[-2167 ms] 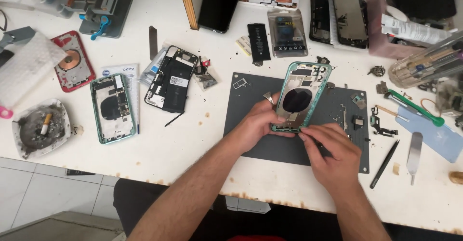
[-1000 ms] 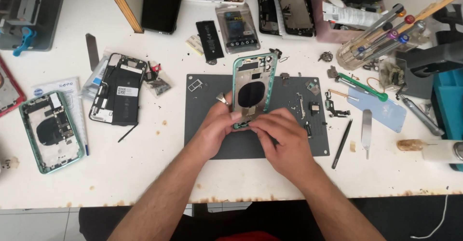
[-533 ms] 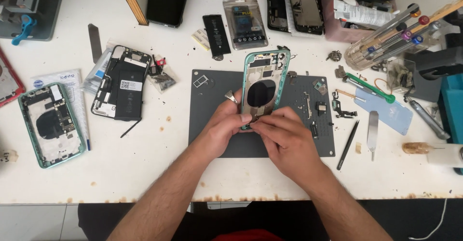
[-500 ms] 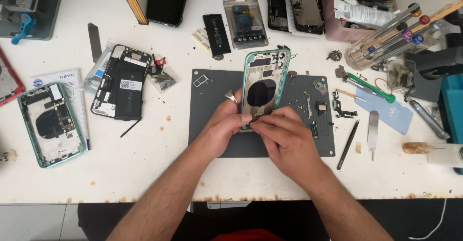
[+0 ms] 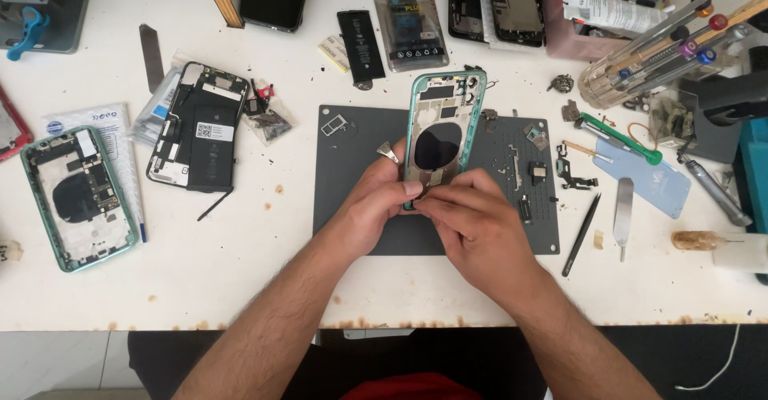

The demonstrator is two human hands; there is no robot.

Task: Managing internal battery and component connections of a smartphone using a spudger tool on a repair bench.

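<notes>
Both hands hold the green phone shell [image 5: 442, 132] at its lower end: the left hand [image 5: 370, 204] has its grip closed on the shell's lower left edge, thumb on top, and the right hand [image 5: 478, 228] pinches the bottom edge from the right, fingertips meeting the left thumb. Whether the right hand also holds a small tool or part cannot be told — the fingers cover that spot. A ring shows on a left finger.

Shell position: open side up, lying lengthwise away from the person, over the middle of the grey mat [image 5: 360, 140], its far end at the mat's top edge. A dark round patch sits at its centre.

On the mat right of the shell: small loose parts and screws [image 5: 532, 172]. Just off the mat's right edge lie a black spudger [image 5: 581, 234], a flat metal pry tool [image 5: 622, 216] and a green-handled screwdriver [image 5: 620, 138].

Left side of the bench [image 5: 240, 288]: a black opened phone [image 5: 200, 136] and, well apart at the far left, a second green shell [image 5: 76, 196]. Beyond the mat — a loose black battery [image 5: 360, 38] and a bagged one [image 5: 408, 26]. A jar of drivers [image 5: 656, 56] lies at the upper right.
</notes>
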